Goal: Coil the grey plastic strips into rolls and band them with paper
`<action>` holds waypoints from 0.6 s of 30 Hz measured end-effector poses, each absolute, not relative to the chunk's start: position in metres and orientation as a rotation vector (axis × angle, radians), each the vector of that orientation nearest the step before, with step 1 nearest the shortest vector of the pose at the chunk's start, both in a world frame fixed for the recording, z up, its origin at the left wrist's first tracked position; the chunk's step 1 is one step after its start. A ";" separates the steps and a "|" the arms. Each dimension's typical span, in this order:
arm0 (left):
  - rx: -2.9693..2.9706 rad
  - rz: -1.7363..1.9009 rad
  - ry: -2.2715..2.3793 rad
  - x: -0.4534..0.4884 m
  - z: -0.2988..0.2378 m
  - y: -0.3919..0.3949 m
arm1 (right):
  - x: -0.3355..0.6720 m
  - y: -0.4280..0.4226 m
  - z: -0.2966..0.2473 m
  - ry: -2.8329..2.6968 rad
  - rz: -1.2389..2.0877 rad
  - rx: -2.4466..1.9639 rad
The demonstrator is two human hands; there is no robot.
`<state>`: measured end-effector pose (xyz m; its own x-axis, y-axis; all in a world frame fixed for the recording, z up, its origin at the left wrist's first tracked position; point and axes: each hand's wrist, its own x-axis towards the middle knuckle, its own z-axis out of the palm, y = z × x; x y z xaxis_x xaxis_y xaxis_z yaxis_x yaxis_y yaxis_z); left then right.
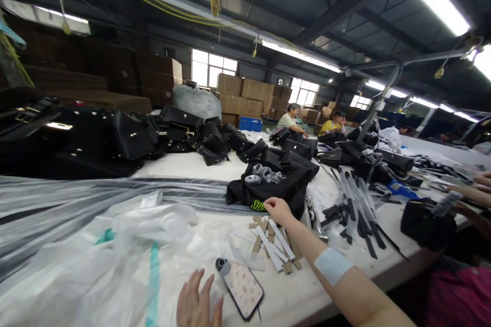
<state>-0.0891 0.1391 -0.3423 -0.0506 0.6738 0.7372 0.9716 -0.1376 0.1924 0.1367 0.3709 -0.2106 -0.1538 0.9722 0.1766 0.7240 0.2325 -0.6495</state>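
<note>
My right hand reaches forward, fingertips pinched together in front of a black cloth with green lettering. Whether anything is between those fingertips is too small to tell. On top of the cloth lie several clear-wrapped rolls. Below the hand, white and brown strips are piled loosely on the table. My left hand is low in the view, fingers spread and holding nothing. Just right of it lies a phone in a pale patterned case.
Clear plastic sheeting spreads over the left side. Black bags are heaped along the far side. Bundled black strips lie at right, near another person's hand and a black pouch. Two people sit farther back; cartons are stacked behind.
</note>
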 end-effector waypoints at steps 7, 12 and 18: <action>-1.934 -1.026 -1.884 -0.079 -0.315 0.128 | 0.118 0.356 -0.235 -2.343 0.580 -1.532; -1.973 -0.916 -1.783 -0.073 -0.310 0.126 | 0.082 0.375 -0.259 -2.573 0.489 -1.557; -1.927 -0.812 -1.709 -0.074 -0.313 0.121 | 0.034 0.406 -0.273 -2.609 0.248 -1.682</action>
